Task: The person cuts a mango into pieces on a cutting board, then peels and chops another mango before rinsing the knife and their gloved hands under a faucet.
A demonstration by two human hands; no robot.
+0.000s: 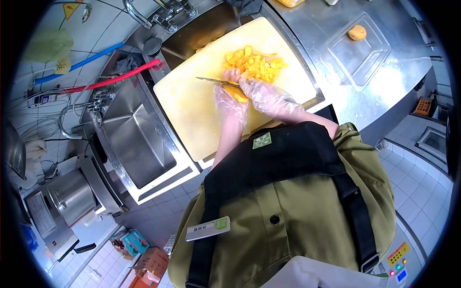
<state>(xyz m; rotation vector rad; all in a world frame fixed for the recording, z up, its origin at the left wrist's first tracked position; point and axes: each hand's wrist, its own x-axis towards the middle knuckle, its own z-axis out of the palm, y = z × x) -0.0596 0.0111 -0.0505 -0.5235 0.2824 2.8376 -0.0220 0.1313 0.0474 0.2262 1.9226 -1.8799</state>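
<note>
Person: olive shirt point(271, 206) + blk apron point(293, 151) filling lower-mid view; apron top is overlapping view of board's near edge.
Counter: steel counter point(307, 24) running along R side.
Board: big cream cutting board point(187, 110) lying over far sink, covering most of it.
L sink: steel basin point(134, 139) sitting just beside board's L edge.
Far sink: only a strip of far sink point(185, 45) showing past board; brownish stuff in it, partly hidden, can't ID.
Pot: steel pot point(77, 197) standing at far L, well apart from hands.
Tray: clear tray point(359, 62) resting on counter, R of board.
Hoses: red hose point(115, 79) reaching over sink area, end near board's L corner; blue hose point(79, 66) running behind it.
Tap: steel tap point(168, 19) standing behind far sink.
Pile: diced yellow pieces point(261, 67) lying heaped on board, just beyond hands.
R hand: gloved R hand point(266, 96) gripping knife; handle hidden by fingers.
L hand: gloved L hand point(229, 106) curling round yellow chunk, holding it.
Knife: blade of knife point(211, 79) pointing L, lying across chunk's far end; cut depth unclear.
Chunk: yellow chunk point(237, 93) sitting in L hand, over board.
Tan item: round tan item point(357, 32) resting in tray.
</note>
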